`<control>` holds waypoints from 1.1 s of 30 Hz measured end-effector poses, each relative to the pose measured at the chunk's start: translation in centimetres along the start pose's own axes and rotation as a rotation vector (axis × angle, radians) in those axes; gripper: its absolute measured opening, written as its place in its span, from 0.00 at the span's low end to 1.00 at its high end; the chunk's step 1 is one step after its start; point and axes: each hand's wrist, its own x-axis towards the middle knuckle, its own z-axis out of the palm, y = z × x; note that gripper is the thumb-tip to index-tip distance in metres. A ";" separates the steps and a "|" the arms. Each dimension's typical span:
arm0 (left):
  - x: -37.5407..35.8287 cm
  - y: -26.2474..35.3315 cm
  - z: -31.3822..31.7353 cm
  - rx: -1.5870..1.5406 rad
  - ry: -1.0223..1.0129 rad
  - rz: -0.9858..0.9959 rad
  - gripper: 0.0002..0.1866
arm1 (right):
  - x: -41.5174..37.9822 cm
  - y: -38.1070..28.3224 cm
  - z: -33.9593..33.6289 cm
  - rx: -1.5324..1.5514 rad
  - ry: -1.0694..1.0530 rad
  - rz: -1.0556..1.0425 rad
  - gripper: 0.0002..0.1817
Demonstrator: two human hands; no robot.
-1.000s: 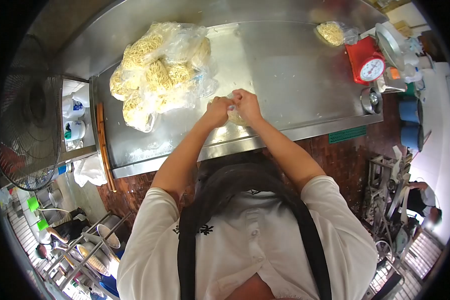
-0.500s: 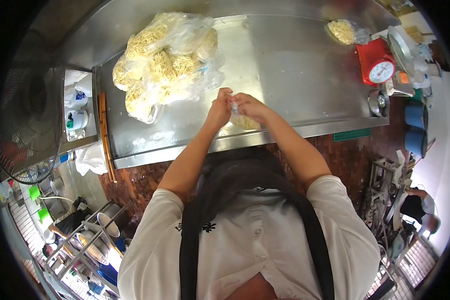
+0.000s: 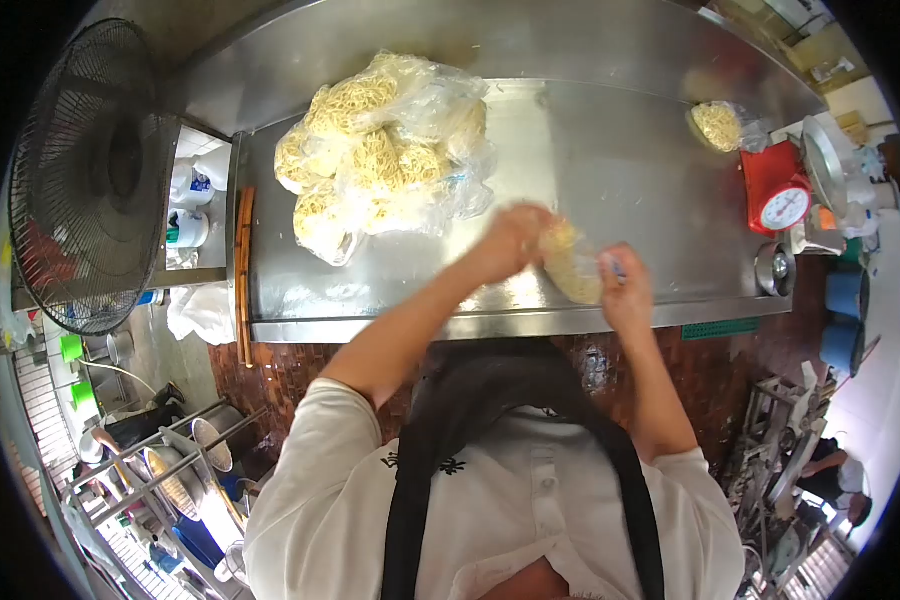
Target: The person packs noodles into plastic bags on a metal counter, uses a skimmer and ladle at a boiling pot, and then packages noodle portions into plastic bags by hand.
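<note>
A small clear plastic bag of yellow noodles (image 3: 571, 275) is between my hands near the counter's front edge. My right hand (image 3: 627, 288) is closed on the gathered plastic at the bag's right side. At the bag's upper left, my left hand (image 3: 515, 240) has curled fingers against it; motion blurs them. A large heap of bagged noodles (image 3: 380, 165) sits on the steel counter (image 3: 630, 170) to the left.
Another noodle bag (image 3: 717, 126) lies at the back right, near a red dial scale (image 3: 773, 185) and a metal bowl (image 3: 774, 270). Wooden sticks (image 3: 243, 275) rest along the left edge, beside a large fan (image 3: 90, 175). Other people are in the background on both sides.
My hands have moved apart and right, from pinching together at the bag's neck to opposite sides of the bag. The bag has shifted right, and the camera view has shifted.
</note>
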 end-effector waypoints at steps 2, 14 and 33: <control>2.9 -1.1 -7.9 0.202 0.309 -0.181 0.35 | 0.0 0.6 -2.8 -0.180 -0.046 0.131 0.06; 7.7 1.1 -23.8 -0.638 0.344 -0.239 0.12 | 7.8 -4.6 4.7 -0.106 -0.107 -0.194 0.55; 0.7 0.9 -0.4 -0.716 0.294 -0.600 0.16 | 3.5 2.3 5.5 0.168 -0.256 -0.219 0.48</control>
